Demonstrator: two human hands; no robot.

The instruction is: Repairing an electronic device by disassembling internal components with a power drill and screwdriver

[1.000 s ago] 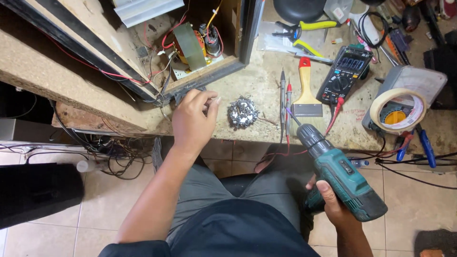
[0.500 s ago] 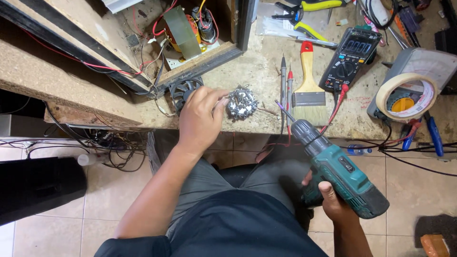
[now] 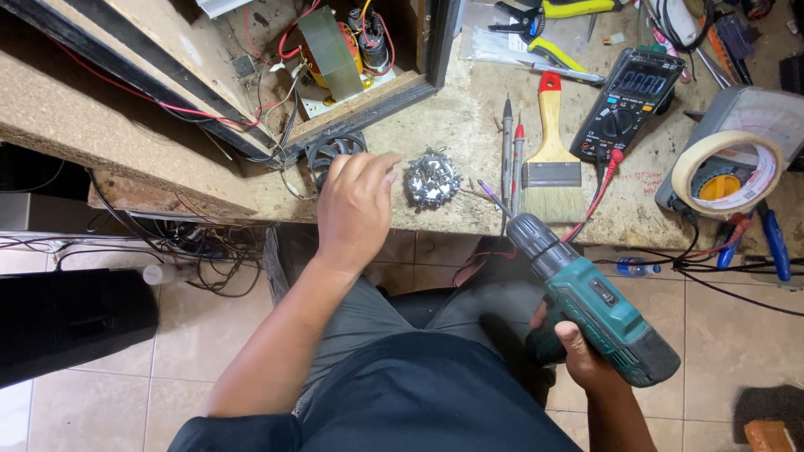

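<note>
Low and right of frame centre, the right hand (image 3: 586,356) is closed around the handle of a teal cordless drill (image 3: 599,305), held off the counter (image 3: 469,142) above the lap, chuck and bit pointing up-left toward the counter edge. The drill's bulk sits at the battery base, so it will likely feel bottom-heavy; the moulded handle is the sound place for the grip, as now.

At centre frame the left hand (image 3: 356,209) rests on the counter edge, fingers loosely extended and holding nothing, partly covering a small black fan (image 3: 328,152) and reaching toward a crumpled metallic cluster (image 3: 432,179) just beside the fingertips. What the cluster consists of cannot be told. It appears light, rigid and sharp-edged; it is best pinched at its outer rim.

Upper right hold a paintbrush (image 3: 553,142), a multimeter (image 3: 628,105) with its probes, and a roll of tape (image 3: 727,172). An opened wooden cabinet (image 3: 335,59) with wiring occupies the upper left.
</note>
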